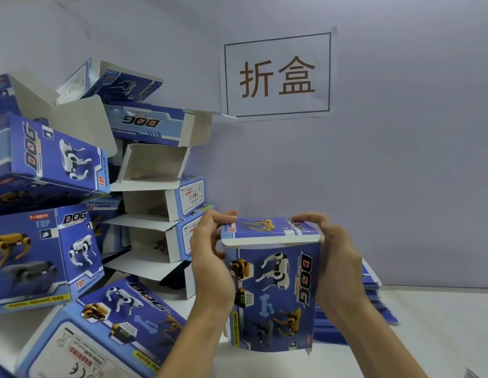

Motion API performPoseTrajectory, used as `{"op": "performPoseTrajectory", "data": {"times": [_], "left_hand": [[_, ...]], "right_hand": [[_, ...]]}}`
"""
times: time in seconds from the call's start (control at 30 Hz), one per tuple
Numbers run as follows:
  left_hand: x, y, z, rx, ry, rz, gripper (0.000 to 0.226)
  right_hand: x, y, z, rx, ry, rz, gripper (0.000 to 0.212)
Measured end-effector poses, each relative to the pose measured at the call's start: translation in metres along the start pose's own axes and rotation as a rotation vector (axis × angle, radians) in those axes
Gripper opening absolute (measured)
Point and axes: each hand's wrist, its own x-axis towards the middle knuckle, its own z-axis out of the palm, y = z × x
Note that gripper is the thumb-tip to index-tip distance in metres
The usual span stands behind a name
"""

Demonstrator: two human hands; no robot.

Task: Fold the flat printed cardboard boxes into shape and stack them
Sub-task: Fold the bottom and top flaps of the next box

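Closing the top flap point(270, 231) of a box point(274, 296) held upright above the worktop point(434, 350), between the heap of folded boxes point(73, 214) and the flat blanks point(374, 301). Left hand point(210, 266) and right hand point(335, 263): each grip curled round a side wall, fingertips pressing the flap down. Next, probably: tuck the flap home, then set on the heap.

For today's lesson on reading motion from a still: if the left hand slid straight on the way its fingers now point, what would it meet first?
The left hand points right, its fingertips already on the box's top flap. Going on, it would push across that flap toward the right hand; depth is hard to judge.
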Motion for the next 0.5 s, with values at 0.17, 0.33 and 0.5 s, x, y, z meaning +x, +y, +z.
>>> {"op": "performPoseTrajectory", "data": {"times": [0.17,0.33,0.5], "left_hand": [[-0.002,-0.003,-0.002,0.129,-0.138,-0.034,0.024],[-0.002,-0.005,-0.004,0.243,-0.222,-0.012,0.015],[-0.001,-0.005,-0.007,0.237,-0.278,0.016,0.024]], "right_hand": [[0.005,-0.011,0.002,-0.188,-0.081,-0.038,0.084],[0.003,-0.005,-0.004,-0.127,-0.122,-0.007,0.032],[-0.001,-0.008,-0.005,-0.124,-0.075,-0.055,0.018]]}}
